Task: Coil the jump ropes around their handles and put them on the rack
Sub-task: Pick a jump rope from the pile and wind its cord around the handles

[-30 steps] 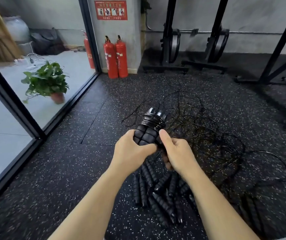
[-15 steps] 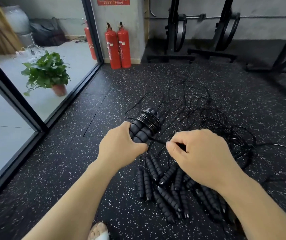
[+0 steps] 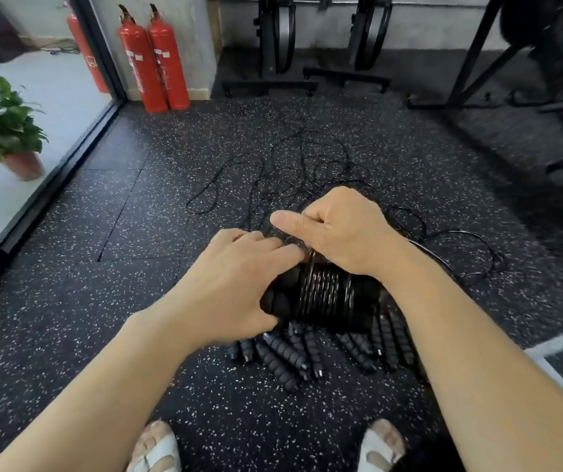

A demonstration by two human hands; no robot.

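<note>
Gripping the coiled handles (image 3: pixel 320 298), left hand (image 3: pixel 235 284) hides their end; right hand (image 3: pixel 344 229) fingers pinch cord.

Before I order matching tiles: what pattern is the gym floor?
Black with white speckles, floor, head view.

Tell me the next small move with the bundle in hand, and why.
Probably tuck the rope's end under the wraps: the left hand grips the coiled handles, the right hand pinches at the coil's top edge, and loose rope remains on the floor.
</note>
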